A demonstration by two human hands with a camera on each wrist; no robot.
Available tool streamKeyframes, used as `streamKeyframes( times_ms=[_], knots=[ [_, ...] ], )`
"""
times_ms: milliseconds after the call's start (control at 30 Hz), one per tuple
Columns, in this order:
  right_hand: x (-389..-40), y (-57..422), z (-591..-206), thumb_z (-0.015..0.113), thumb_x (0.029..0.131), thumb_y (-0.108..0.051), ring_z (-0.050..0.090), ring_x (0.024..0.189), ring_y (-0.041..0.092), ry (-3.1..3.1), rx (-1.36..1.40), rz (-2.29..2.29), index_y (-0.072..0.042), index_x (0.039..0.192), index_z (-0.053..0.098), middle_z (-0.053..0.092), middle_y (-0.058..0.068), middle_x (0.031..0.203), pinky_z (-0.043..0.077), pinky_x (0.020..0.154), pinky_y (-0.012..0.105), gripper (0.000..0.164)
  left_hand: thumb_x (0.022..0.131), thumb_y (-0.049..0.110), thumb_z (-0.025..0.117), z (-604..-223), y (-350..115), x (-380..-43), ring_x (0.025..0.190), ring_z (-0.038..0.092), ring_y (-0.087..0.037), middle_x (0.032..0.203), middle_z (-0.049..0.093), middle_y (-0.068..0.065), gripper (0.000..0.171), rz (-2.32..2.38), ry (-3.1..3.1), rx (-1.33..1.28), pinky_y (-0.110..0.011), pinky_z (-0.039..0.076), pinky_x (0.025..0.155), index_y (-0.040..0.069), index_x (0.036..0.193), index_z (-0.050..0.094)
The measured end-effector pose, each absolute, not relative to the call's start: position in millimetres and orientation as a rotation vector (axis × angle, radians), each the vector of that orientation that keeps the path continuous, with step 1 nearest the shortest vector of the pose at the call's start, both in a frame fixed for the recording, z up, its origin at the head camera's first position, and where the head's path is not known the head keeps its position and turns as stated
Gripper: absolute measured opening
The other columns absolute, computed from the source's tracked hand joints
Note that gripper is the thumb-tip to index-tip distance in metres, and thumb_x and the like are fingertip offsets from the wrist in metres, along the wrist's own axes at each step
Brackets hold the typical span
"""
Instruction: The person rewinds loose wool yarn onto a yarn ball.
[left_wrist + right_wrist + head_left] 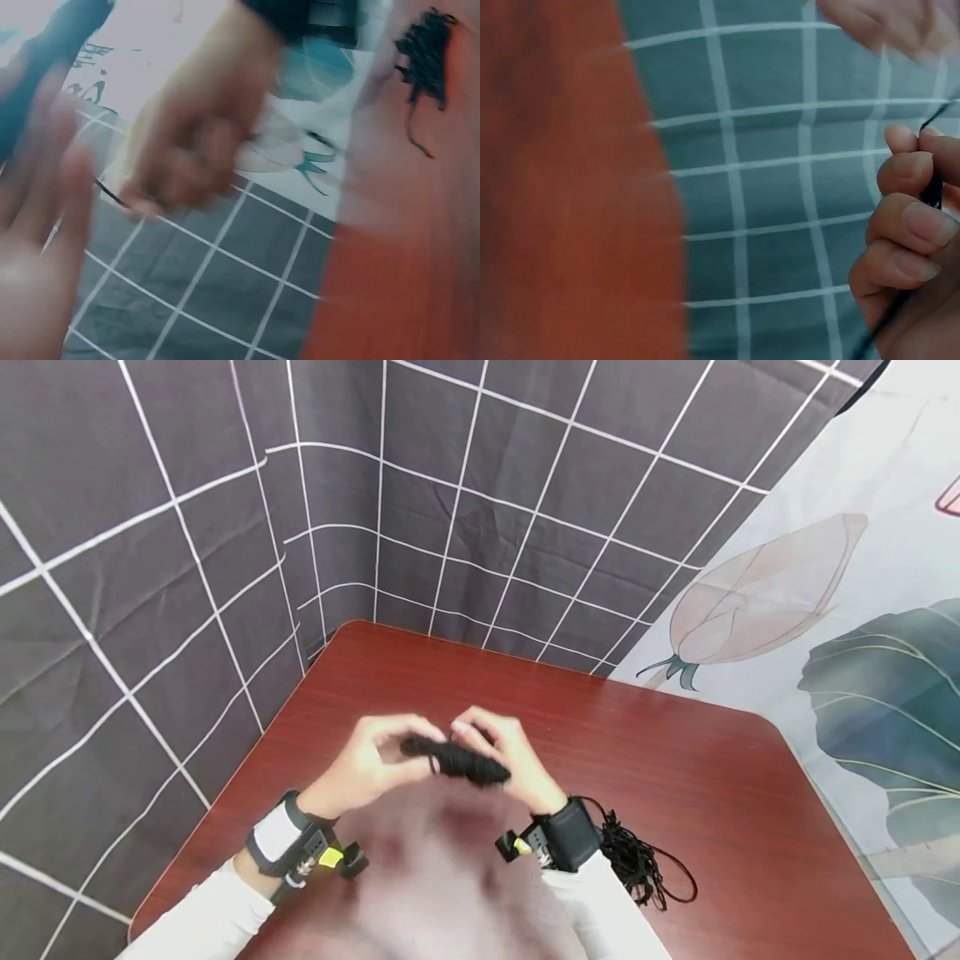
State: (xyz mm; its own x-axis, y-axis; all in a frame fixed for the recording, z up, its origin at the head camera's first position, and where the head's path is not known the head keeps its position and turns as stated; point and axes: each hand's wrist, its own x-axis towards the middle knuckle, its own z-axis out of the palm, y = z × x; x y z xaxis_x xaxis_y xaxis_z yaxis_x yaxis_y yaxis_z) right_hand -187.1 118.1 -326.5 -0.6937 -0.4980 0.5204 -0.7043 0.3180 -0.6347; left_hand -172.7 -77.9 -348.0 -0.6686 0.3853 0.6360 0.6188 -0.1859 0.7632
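While the left hand (363,772) pinches a black bundle (463,763), the right hand (519,766) grips thin black cord (937,115)

Low in the middle of the head view, the bundle is up between both hands. The left thumb and fingers are a little bit apart, with one end of the bundle between them. In the right wrist view, at the right edge, the right fingers are curled up tight on the cord. The left wrist view is too blurry to show the fingers well.

At the lower right of the head view, a messy cord pile (630,857) lies on the red-brown table (720,785). The right wrist strap (573,835) hides some of it. Gray cloth (420,414) with white lines fills the top and left.
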Motion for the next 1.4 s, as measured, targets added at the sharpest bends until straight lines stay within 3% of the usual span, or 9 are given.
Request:
streamKeyframes(
  times_ms=[167,267,500,633,767,933,1067,1233,1400],
  knots=[
    [-170.7,105.1,-354.8,0.052,0.094,-0.01,0.052,0.063,0.007,-2.404,1.19,1.208,-0.009,0.08,0.063,0.061,0.0,0.069,0.047,0.056,0.023,0.018,0.076,0.003,0.071,-345.8,-81.9,-185.5,0.071,0.06,-0.014,0.084,0.067,-0.005,0.02,-1.608,-1.87,-0.697,-0.022,0.054,0.061,0.004,0.095,0.068],
    [-163.1,103.5,-346.0,0.052,0.094,-0.016,0.046,0.06,0.001,-2.378,1.258,1.092,-0.014,0.078,0.06,0.056,-0.004,0.066,0.043,0.052,0.021,0.018,0.075,0.012,0.072,-357.1,-87.3,-194.6,0.067,0.057,-0.007,0.081,0.067,0.003,0.016,-1.276,-2.036,-0.595,-0.023,0.05,0.056,0.012,0.091,0.068],
    [-179.1,114.2,-300.1,0.055,0.092,-0.018,0.046,0.06,0.006,-2.333,1.202,1.041,-0.01,0.082,0.064,0.057,-0.003,0.07,0.043,0.052,0.027,0.015,0.076,0.018,0.073,-374.3,-84.1,-186.0,0.068,0.055,-0.002,0.076,0.065,0.009,0.011,-1.309,-2.29,-1.116,-0.025,0.051,0.06,0.019,0.086,0.068],
    [-190.0,116.7,-306.7,0.057,0.09,-0.011,0.045,0.058,0.011,-2.362,1.168,1.168,-0.006,0.083,0.063,0.057,0.003,0.068,0.041,0.051,0.03,0.011,0.076,0.004,0.072,-362.9,-80.2,-172.2,0.072,0.059,-0.013,0.082,0.066,-0.001,0.016,-1.82,-2.075,-1.216,-0.027,0.055,0.064,0.004,0.092,0.067],
    [-178.1,105.5,-333.4,0.056,0.089,-0.003,0.053,0.065,0.01,-2.364,1.255,1.212,-0.003,0.083,0.063,0.062,0.006,0.071,0.049,0.058,0.028,0.009,0.074,-0.011,0.067,-351.2,-78.3,-170.4,0.067,0.06,-0.018,0.084,0.065,-0.006,0.022,-1.981,-1.817,-0.969,-0.025,0.057,0.058,-0.008,0.096,0.063],
    [-162.7,95.3,-346.1,0.053,0.093,-0.014,0.047,0.061,0.002,-2.355,1.308,1.1,-0.013,0.076,0.058,0.055,-0.004,0.065,0.043,0.053,0.02,0.018,0.076,0.01,0.072,-355.9,-84.4,-188.0,0.058,0.054,-0.008,0.077,0.065,0.002,0.015,-1.48,-1.971,-0.637,-0.019,0.048,0.05,0.009,0.091,0.068],
    [-164.6,99.7,-316.6,0.054,0.093,-0.017,0.045,0.061,0.001,-2.323,1.273,1.004,-0.013,0.078,0.061,0.055,-0.005,0.067,0.042,0.052,0.02,0.017,0.075,0.019,0.073,-368.2,-90.5,-192.8,0.056,0.053,-0.005,0.074,0.065,0.007,0.011,-1.325,-2.198,-0.773,-0.024,0.047,0.048,0.02,0.085,0.068],
    [-189.4,115.2,-303.5,0.055,0.093,-0.02,0.042,0.057,0.005,-2.344,1.145,1.1,-0.011,0.083,0.065,0.058,-0.004,0.069,0.038,0.05,0.024,0.017,0.076,0.008,0.073,-365.4,-90.8,-178.6,0.069,0.06,-0.012,0.079,0.067,-0.002,0.013,-1.82,-2.18,-1.133,-0.025,0.055,0.059,0.01,0.088,0.069],
    [-181.8,108.9,-317.7,0.056,0.089,-0.003,0.05,0.061,0.008,-2.354,1.193,1.3,-0.002,0.085,0.065,0.062,0.007,0.071,0.046,0.054,0.026,0.01,0.076,-0.007,0.068,-350.5,-90.8,-169.9,0.066,0.059,-0.018,0.081,0.066,-0.002,0.017,-2.135,-1.86,-1.077,-0.022,0.053,0.055,-0.007,0.093,0.063]
  ],
)
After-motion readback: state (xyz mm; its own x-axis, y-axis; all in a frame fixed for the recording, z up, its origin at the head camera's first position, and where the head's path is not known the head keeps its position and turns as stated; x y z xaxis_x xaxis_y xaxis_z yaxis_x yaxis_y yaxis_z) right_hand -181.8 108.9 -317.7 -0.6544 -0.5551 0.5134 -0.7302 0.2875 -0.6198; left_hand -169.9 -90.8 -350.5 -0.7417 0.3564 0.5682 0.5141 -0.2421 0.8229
